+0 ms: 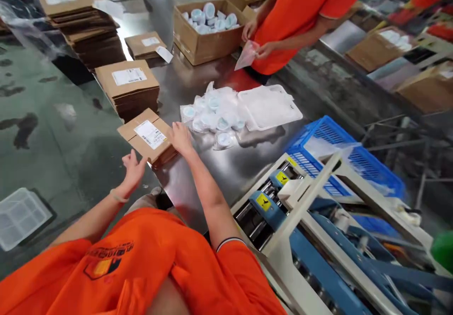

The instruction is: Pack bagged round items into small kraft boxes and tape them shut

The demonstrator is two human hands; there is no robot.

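My right hand (180, 138) rests flat on the right edge of a small stack of flattened cardboard boxes (146, 135) with a white barcode label, at the near corner of a shiny metal table (219, 168). My left hand (133, 169) hovers just off the table's left edge, next to the stack's near corner, fingers spread and holding nothing. Just right of my right hand lies a pile of small bagged round white-and-blue parts (215, 116) and a sheaf of clear plastic bags (269, 106).
More stacks of flat boxes (128, 88) stand farther along the table. An open carton of round parts (207, 31) sits by a co-worker in orange, whose hands (256, 41) hold a clear bag. A blue crate (343, 157) and a blue-white machine (318, 230) are at right.
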